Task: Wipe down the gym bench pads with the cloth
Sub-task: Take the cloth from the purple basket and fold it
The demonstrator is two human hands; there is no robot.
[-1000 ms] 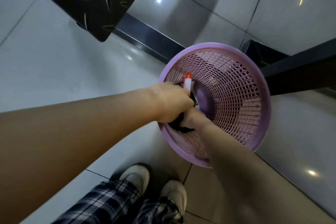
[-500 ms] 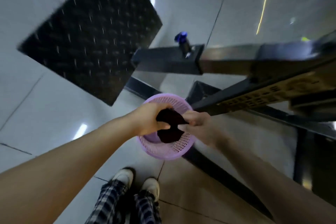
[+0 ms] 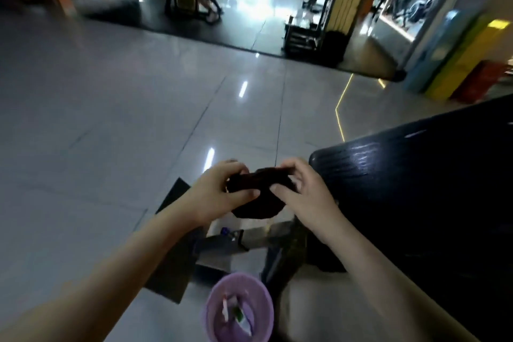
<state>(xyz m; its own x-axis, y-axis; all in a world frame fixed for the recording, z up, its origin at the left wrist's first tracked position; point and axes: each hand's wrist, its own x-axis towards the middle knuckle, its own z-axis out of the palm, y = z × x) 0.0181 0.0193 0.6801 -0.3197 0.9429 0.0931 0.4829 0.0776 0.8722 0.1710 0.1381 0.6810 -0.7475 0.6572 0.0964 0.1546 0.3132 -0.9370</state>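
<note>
A person is standing on a shiny gray tile floor in a gym. The left grip and the right grip are both closed on a dark cloth, holding it up in the air just beside the black bench pad. A purple basket is sitting on the floor below. Blurry gym machines are standing far back.

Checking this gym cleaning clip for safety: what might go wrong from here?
The purple basket stands on the floor beside the bench frame; a step toward the bench pad may kick it over. The dark cloth is bunched between the left hand and right hand; wiped that way, it would likely cover little pad.
</note>
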